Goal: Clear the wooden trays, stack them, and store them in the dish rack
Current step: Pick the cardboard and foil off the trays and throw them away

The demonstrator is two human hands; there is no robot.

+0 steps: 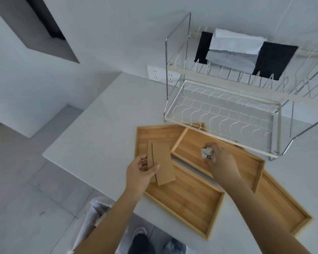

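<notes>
Three wooden trays lie overlapping on the white table. The left tray is the largest, a middle tray rests partly on it, and a third tray pokes out at the right. My left hand pinches cardboard strips above the left tray. My right hand closes on a crumpled paper ball over the middle tray. The white wire dish rack stands just behind the trays, its lower shelf bare.
Black and white cloths hang on the rack's upper tier. A wall socket sits behind the rack's left side. The table edge runs diagonally at left. A bin with a white liner stands on the floor below.
</notes>
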